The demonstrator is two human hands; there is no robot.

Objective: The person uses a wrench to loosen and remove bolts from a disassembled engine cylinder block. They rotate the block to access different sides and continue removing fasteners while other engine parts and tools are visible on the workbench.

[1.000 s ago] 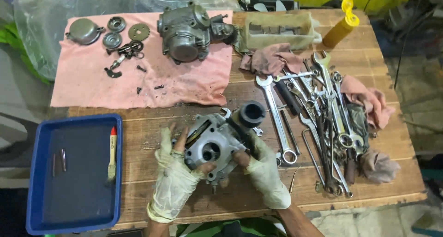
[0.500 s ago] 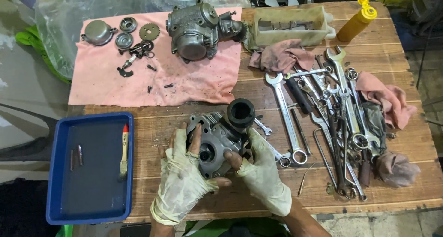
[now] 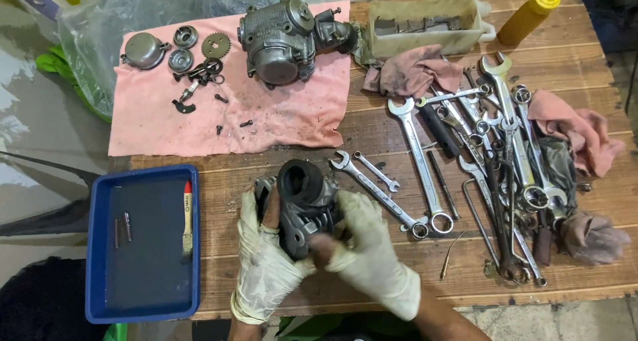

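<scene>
Both hands gloved in pale latex, low centre of the wooden surface (image 3: 585,49). Left hand (image 3: 266,261) wraps the near-left side of a dark grey metal engine part (image 3: 304,205), fingers up along its flank, clenched on it. Right hand (image 3: 365,248) grips the same part from the right, thumb pressed to its lower edge. Part is held just above the boards, its round black opening tilted up toward the camera.

Just right of the part: 2 small open-end spanners (image 3: 372,181) lying flat. Further right, a loose heap of wrenches (image 3: 505,155) with grimy rags (image 3: 571,128). Left: blue tray (image 3: 100,248) holding a small brush (image 3: 187,215). Far side: pink cloth (image 3: 279,122) carrying a larger engine assembly (image 3: 282,39), a gear and small covers. Yellow bottle (image 3: 528,12) at the far right corner.
</scene>
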